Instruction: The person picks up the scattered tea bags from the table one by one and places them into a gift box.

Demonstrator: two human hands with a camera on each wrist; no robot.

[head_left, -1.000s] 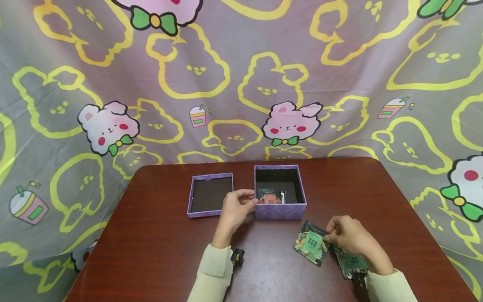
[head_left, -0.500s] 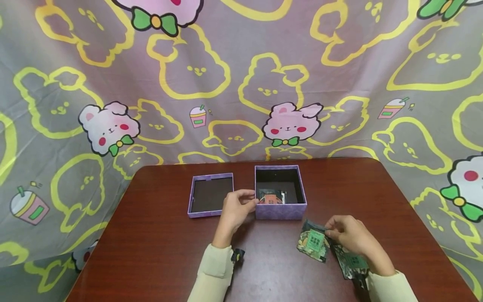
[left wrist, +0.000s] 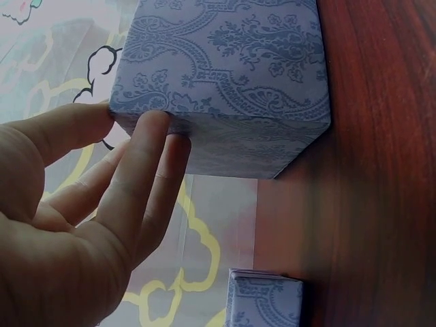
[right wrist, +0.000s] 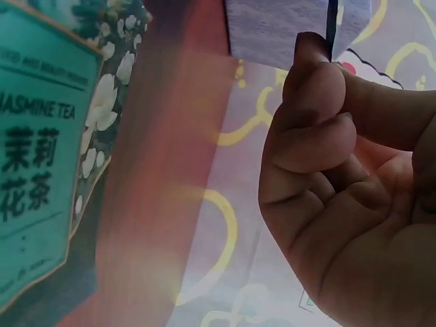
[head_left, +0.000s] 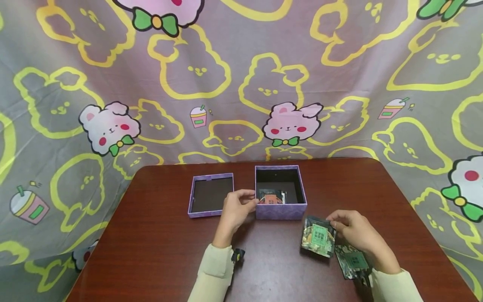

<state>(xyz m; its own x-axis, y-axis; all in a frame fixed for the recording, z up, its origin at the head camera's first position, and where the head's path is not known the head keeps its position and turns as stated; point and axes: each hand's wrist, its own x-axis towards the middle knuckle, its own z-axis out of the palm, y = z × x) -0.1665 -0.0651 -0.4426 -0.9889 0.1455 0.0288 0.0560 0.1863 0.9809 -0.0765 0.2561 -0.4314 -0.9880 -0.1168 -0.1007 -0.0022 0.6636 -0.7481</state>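
My right hand (head_left: pixel 358 233) pinches a dark tea sachet (head_left: pixel 318 237) with a green label by its upper right corner, tilted up over the table. In the right wrist view the sachet (right wrist: pixel 332 30) shows only as a thin edge between thumb and fingers. Another green-labelled sachet (head_left: pixel 352 262), marked jasmine tea, lies under the right wrist. My left hand (head_left: pixel 237 205) holds the near left corner of the purple patterned box (head_left: pixel 281 212), thumb and fingertips against its walls. Inside the box, at the near left, sits a sachet (head_left: pixel 270 199) with an orange-red label.
To the left of the box, the purple lid (head_left: pixel 191 197) lies with its dark inside up. Both stand toward the back of the brown table (head_left: pixel 158 251). A patterned curtain (head_left: pixel 226 84) hangs right behind the table's far edge.
The pinched sachet has shifted right and turned more upright, its label now facing the head camera. My right hand has risen slightly; my left hand keeps its place at the box.
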